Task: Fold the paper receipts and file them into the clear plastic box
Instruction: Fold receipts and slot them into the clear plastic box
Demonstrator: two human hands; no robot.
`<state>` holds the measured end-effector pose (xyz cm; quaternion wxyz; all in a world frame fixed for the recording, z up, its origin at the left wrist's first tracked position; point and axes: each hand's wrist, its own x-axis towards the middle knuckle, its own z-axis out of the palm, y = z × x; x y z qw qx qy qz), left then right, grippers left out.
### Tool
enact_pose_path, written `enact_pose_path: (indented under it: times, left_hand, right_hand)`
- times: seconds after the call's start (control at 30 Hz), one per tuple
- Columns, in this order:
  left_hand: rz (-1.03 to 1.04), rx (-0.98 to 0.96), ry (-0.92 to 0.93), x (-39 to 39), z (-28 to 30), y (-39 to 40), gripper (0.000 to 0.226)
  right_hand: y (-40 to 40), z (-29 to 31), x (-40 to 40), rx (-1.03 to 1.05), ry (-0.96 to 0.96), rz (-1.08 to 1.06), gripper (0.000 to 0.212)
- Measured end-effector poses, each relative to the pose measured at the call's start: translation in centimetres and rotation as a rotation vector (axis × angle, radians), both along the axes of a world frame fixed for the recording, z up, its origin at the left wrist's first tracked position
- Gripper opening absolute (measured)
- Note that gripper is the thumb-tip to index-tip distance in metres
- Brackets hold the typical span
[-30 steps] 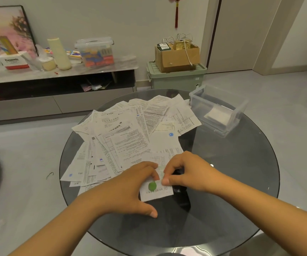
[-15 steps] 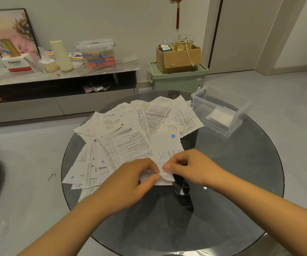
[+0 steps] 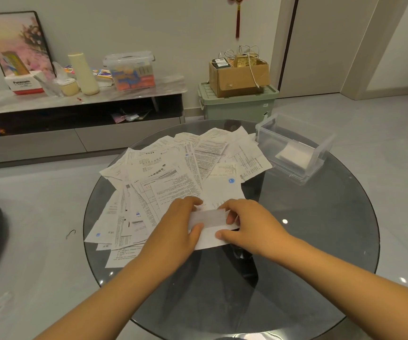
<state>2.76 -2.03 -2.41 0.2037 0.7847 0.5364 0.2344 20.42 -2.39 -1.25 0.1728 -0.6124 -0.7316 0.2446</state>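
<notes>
Head view: L hand (image 3: 173, 229) & R hand (image 3: 249, 225) pinch folded receipt (image 3: 210, 228) at near edge of receipt pile (image 3: 173, 177), on glass tabletop (image 3: 308, 241). Clear plastic box (image 3: 320, 148) far right w/ folded paper inside.

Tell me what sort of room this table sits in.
Probably a home living room: a low media console along the wall holds a framed picture and household clutter, a red knot ornament hangs above, and storage bins sit on the tiled floor.
</notes>
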Motion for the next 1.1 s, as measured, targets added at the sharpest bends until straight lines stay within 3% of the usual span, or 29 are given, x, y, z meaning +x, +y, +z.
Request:
enact_pose_path:
  times: [0.1, 0.17, 0.23, 0.4, 0.57, 0.63, 0.8, 0.97, 1.1]
  left_hand:
    - [0.032, 0.032, 0.064, 0.0, 0.0, -0.1, 0.052]
    - [0.050, 0.086, 0.131, 0.0, 0.1, -0.2, 0.057]
    - [0.062, 0.137, 0.165, -0.1, 0.4, -0.2, 0.055]
    - [-0.090, 0.139, 0.246, -0.4, 0.4, -0.4, 0.024]
    - [-0.176, 0.053, 0.331, -1.2, 0.0, -0.3, 0.070]
    - [-0.197, 0.041, 0.337, -1.6, -0.1, -0.1, 0.076]
    - [-0.226, 0.088, 0.312, -1.5, 0.0, -0.1, 0.062]
    - [-0.170, 0.037, 0.136, -1.0, 0.8, -0.3, 0.034]
    - [-0.149, 0.030, 0.152, -0.9, 0.4, -0.1, 0.035]
  right_hand:
    - [0.0, -0.1, -0.2, 0.018, -0.016, -0.036, 0.063]
    - [0.1, -0.1, -0.3, 0.044, -0.057, -0.053, 0.067]
    - [0.1, -0.1, -0.3, 0.085, -0.072, -0.046, 0.061]
    - [-0.1, 0.4, 0.1, 0.134, -0.154, 0.123, 0.027]
    - [0.2, 0.9, 1.1, 0.043, -0.195, 0.276, 0.041]
    - [0.1, 1.1, 1.3, 0.035, -0.207, 0.302, 0.047]
    - [0.0, 1.1, 1.5, 0.091, -0.272, 0.343, 0.039]
    - [0.1, 1.2, 1.6, 0.069, -0.143, 0.239, 0.019]
    - [0.4, 0.8, 1.1, 0.042, -0.110, 0.250, 0.036]
